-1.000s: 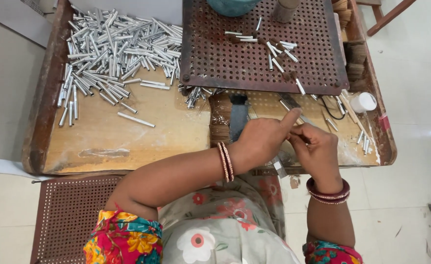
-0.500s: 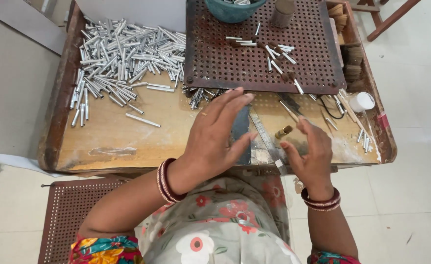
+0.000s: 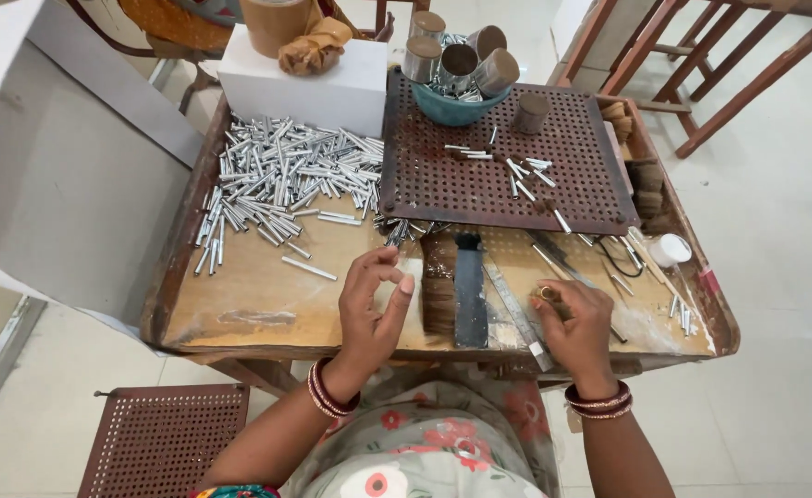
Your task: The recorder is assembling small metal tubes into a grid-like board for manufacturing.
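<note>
My left hand (image 3: pixel 374 309) hovers over the wooden worktable (image 3: pixel 258 304), fingers curled and apart, with nothing visible in it. It is just left of a brown hair bundle (image 3: pixel 438 281) and a flat black tool (image 3: pixel 470 286). My right hand (image 3: pixel 579 325) rests near the table's front edge, its fingertips pinched on a small ring-shaped piece (image 3: pixel 546 293). A long metal blade (image 3: pixel 517 315) lies between the hands. A loose pile of silver metal tubes (image 3: pixel 277 180) lies at the table's back left.
A brown perforated tray (image 3: pixel 498 175) with a few tubes sits at the back right. Behind it are a teal bowl (image 3: pixel 452 109) holding round tins and a white box (image 3: pixel 300 88). A white cap (image 3: pixel 673 249) lies at the right; another perforated tray (image 3: pixel 162 443) sits low left.
My hands have come apart. The left hand moved left, from over the black tool to beside the hair bundle. The right hand stays put, and the view has tilted up.
</note>
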